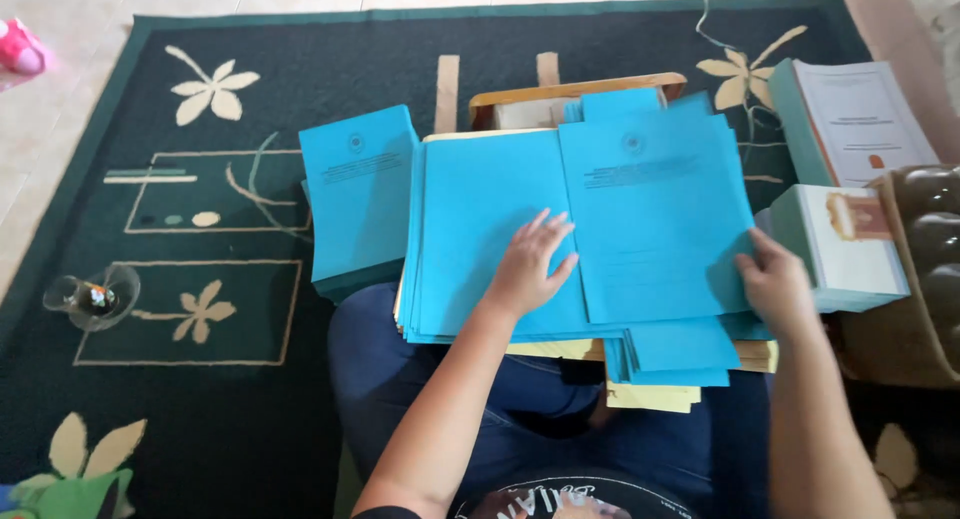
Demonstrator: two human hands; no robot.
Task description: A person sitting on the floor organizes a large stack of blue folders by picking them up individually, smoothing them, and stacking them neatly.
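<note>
on a dark green floral rug [230,399], the left hand [528,269] is pressing flat, fingers spread, on stacked blue paper covers [480,229] on the lap; the right hand [775,284] is pinching the top blue sheet [655,219] at its right edge. the overhanging stack is likely sliding.

We see no screens or signs. At the right edge, two bundled book stacks [850,119] [845,244] carry white rectangular cover sheets; the nearer bears what may be a reddish-brown label [858,216], blurred.

dark green flowered rug [200,379], clear glass [92,297], white booklet stacks [850,249], brown cushion [935,239]
</note>
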